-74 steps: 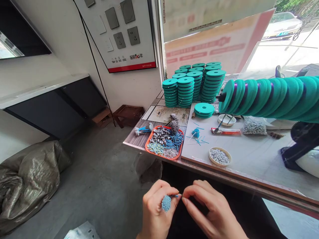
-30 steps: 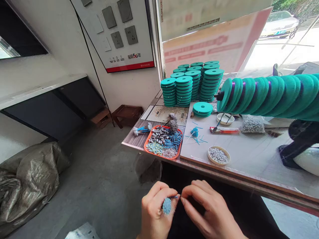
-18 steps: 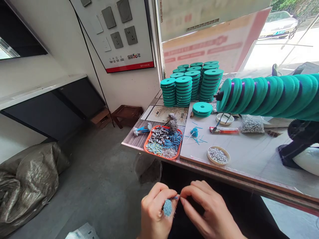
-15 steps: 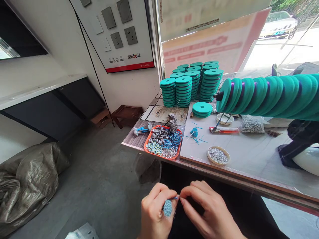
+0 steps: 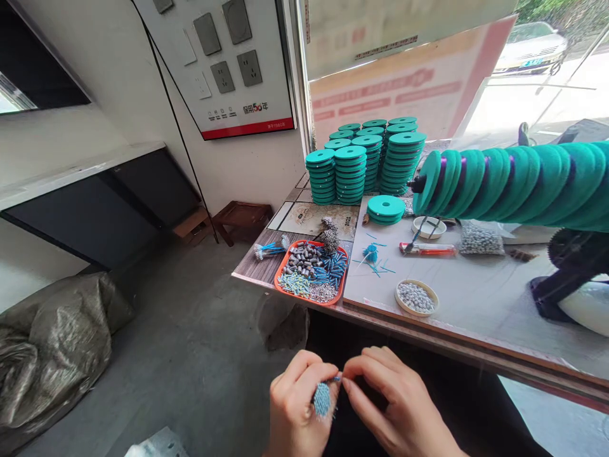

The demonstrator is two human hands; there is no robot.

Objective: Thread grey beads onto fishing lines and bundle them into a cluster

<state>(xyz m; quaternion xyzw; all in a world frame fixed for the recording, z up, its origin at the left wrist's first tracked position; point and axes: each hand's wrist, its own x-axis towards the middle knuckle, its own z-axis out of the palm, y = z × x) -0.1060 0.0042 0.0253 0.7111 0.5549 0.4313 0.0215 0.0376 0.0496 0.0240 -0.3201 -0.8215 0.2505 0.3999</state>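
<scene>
My left hand [image 5: 299, 400] is closed round a bundle of thin blue tubes [image 5: 322, 400], whose packed ends face up toward me. Between that hand's thumb and forefinger sticks out a small dark blue piece [image 5: 337, 379]. My right hand [image 5: 392, 397] is closed in a pinch, thumb and forefinger meeting at the tip of this piece; anything finer between them is too small to make out. Both hands are in front of the table edge, over my dark-clothed lap.
An orange tray [image 5: 277, 279] holds sorted small parts. Beside it lie loose blue tubes [image 5: 371, 254], a round dish [image 5: 397, 303] of grey beads and a red-and-clear packet [image 5: 428, 249]. Green foam discs [image 5: 351, 174] stand stacked behind; a rod of green discs [image 5: 514, 181] juts in from the right.
Both hands stay nearly in place, still meeting at the fingertips. The tube bundle has tilted or shifted very slightly to the right.
</scene>
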